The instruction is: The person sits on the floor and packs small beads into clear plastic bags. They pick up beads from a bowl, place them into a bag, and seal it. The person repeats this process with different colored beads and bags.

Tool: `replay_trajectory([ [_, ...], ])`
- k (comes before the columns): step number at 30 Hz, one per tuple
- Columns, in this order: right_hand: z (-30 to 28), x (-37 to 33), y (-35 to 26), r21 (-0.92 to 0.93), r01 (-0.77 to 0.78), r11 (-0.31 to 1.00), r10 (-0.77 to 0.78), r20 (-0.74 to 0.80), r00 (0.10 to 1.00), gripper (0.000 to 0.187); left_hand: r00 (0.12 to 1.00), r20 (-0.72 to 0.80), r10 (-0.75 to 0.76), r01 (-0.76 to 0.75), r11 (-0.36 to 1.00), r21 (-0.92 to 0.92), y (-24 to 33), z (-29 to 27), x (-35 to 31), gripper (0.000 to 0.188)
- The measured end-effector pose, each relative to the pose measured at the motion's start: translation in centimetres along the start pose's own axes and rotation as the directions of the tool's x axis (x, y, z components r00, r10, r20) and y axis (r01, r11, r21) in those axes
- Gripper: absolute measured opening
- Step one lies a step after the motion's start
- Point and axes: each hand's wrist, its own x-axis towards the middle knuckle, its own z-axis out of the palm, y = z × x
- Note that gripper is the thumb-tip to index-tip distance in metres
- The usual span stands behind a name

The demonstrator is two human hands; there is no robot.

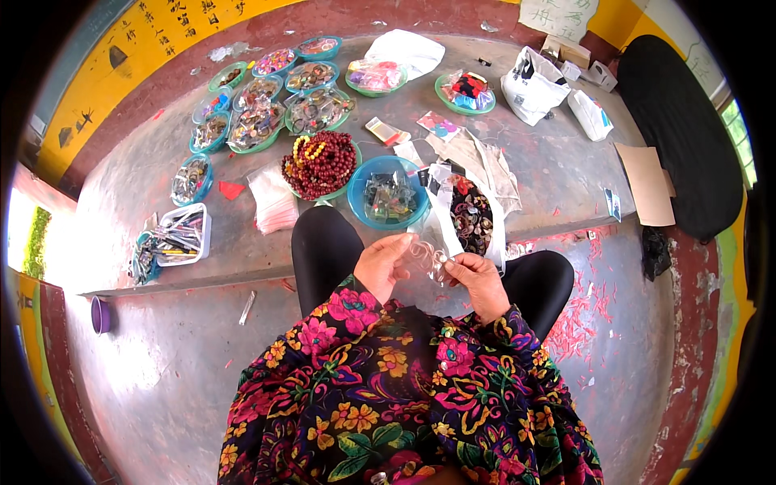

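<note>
Between my two hands is a small clear plastic bag (426,257) with thin, pale ring-like shapes in or on it; its exact contents are hard to make out. My left hand (381,265) pinches its left side with thumb and fingers. On the other side, my right hand (478,280) grips it near the right edge. Just beyond them, a white bag (499,230) stands open, full of dark and reddish round pieces (471,217). Left of that sits a blue basin (356,196) holding small clear packets (390,196).
A bowl of dark red beads (323,166) and a stack of clear bags (272,198) lie left on the raised floor. Several basins of packets (255,121) stand farther back. A white box of pens (184,234) is near the ledge; red scraps (582,311) litter the right floor.
</note>
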Motion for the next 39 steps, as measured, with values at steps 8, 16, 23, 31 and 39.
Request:
replay_trajectory([
  [8,-1.8,-0.3,-1.6,-0.091,0.006,0.996,0.005,0.121,0.993,0.009,0.997,0.061,-0.056,0.042,0.976,0.215,0.1,-0.7,0.8,0.018],
  [16,-1.6,0.0,-0.5,0.100,-0.011,0.995,0.014,-0.025,1.000,0.010,0.994,0.073,0.084,-0.098,0.973,0.210,-1.0,-0.9,0.8,0.015],
  [23,-1.6,0.2,-0.4,0.159,0.010,0.987,-0.001,-0.059,0.998,0.008,0.999,0.041,-0.021,0.013,0.981,0.194,-0.1,-0.5,0.3,0.019],
  [31,-1.2,0.0,-0.3,0.254,-0.042,0.966,0.070,-0.101,0.992,0.007,0.993,0.106,-0.051,0.022,0.965,0.260,-0.7,-0.5,0.1,0.022],
  [39,-1.0,0.2,0.5,0.163,0.080,0.983,-0.060,-0.125,0.990,0.006,0.998,0.043,-0.056,0.043,0.965,0.259,-0.7,-0.4,-0.1,0.021],
])
